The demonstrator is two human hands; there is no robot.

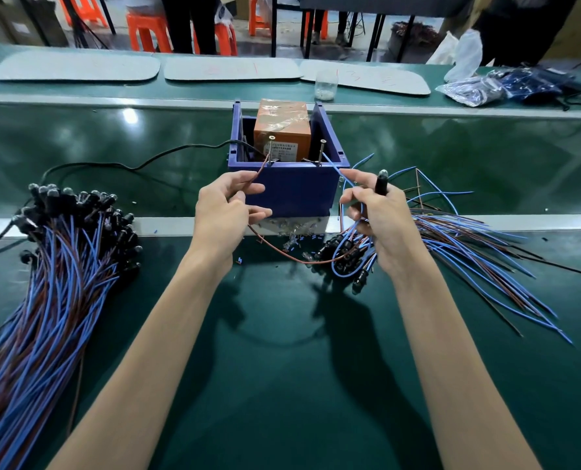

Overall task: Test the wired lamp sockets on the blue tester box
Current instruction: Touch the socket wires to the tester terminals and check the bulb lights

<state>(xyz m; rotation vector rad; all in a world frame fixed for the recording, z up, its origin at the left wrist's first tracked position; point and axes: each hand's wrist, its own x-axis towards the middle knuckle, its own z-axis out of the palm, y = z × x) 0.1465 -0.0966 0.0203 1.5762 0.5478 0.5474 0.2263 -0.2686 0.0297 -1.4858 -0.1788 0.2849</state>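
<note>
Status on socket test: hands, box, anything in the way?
Left hand pinches brown wire, tip at left screw. Right hand holds socket and blue wire toward right screw. Blue tester box upright, screws unblocked.

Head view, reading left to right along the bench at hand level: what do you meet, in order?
bundle of wired sockets → left hand pinching a brown wire → blue tester box → right hand holding a black socket → loose wired sockets

two hands (224, 212) (379, 215), one blue tester box (292, 189), two screws (271, 147) (322, 151), two heaps of wired sockets (72, 266) (458, 239), three mats (72, 66) (231, 68) (384, 81).
</note>
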